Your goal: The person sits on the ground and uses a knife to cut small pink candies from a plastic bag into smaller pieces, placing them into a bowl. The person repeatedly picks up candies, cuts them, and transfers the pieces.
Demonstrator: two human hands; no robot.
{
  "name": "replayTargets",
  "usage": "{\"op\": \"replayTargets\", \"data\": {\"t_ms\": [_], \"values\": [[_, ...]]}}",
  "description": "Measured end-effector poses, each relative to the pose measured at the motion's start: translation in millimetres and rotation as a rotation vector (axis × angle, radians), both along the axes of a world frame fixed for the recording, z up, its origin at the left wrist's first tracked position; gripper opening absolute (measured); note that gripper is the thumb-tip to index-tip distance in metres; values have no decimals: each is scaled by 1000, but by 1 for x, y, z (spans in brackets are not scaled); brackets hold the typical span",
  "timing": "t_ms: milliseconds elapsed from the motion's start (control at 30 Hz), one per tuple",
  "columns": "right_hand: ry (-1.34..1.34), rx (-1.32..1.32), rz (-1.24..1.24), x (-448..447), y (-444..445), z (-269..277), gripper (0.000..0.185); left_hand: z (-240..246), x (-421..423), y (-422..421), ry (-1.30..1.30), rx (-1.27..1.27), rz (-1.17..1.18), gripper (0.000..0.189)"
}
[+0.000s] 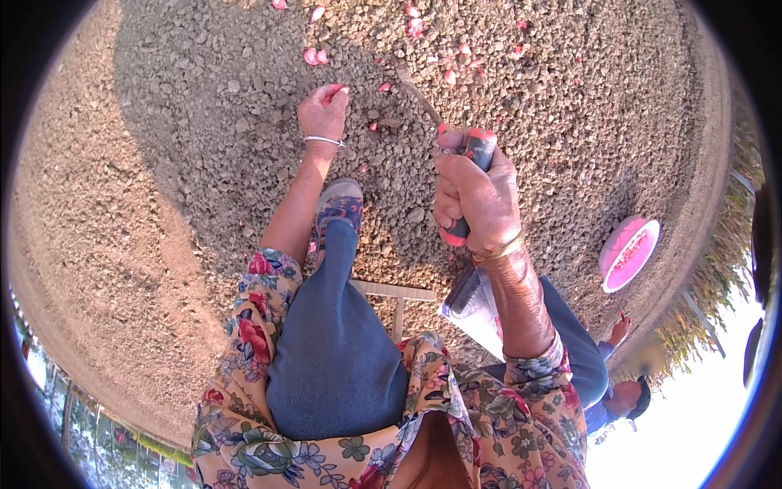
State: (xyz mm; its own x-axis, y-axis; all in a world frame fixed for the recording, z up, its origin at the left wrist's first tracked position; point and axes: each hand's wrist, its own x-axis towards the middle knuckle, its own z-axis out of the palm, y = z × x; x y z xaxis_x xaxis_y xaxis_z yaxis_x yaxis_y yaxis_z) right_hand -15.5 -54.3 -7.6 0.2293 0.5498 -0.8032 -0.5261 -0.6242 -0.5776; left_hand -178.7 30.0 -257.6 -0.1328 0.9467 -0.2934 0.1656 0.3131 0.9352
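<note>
My left hand (324, 113) is low over the crumbly soil, its fingertips pinching a small pink clove (344, 90) that is mostly hidden by them. In my right hand (482, 198) is the thick black-and-red handle (481, 148) of a hand tool. Its narrow, bent metal blade (421, 101) runs forward and its tip meets the soil; the tip's shape is hard to make out. Between the hands and beyond them, several pink cloves (314, 56) lie scattered on the ground. One clove (384, 87) rests close to the blade.
A pink basin (629, 253) holding pink pieces stands on the soil at right. My shoe (341, 205) is planted below my left hand. A wooden T-shaped piece (397, 292) and a white bag (479, 312) lie near my legs. Another person (623, 397) works at lower right, beside dry grass.
</note>
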Motion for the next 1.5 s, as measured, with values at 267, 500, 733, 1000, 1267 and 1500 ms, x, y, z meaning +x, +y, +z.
{"op": "replayTargets", "data": {"t_ms": [267,500,733,1000,1267,1500], "values": [[-10,-49,85,8,23,3,19,-17,0,-6,-25,-39,-26,15],[-13,-27,56,-13,45,-7,20,-15,8,-8,-21,77,-20,12],[-37,-87,108,2,38,2,21,-19,1,-14,-63,64,4,14],[107,-118,171,36,75,-20,10,-26,0,-11,2,114,-11,15],[-265,17,220,5,68,-46,3,-13,1,-3,63,144,-44,16],[-325,54,104,-36,80,-78,7,16,17,4,106,151,-147,17]]}}
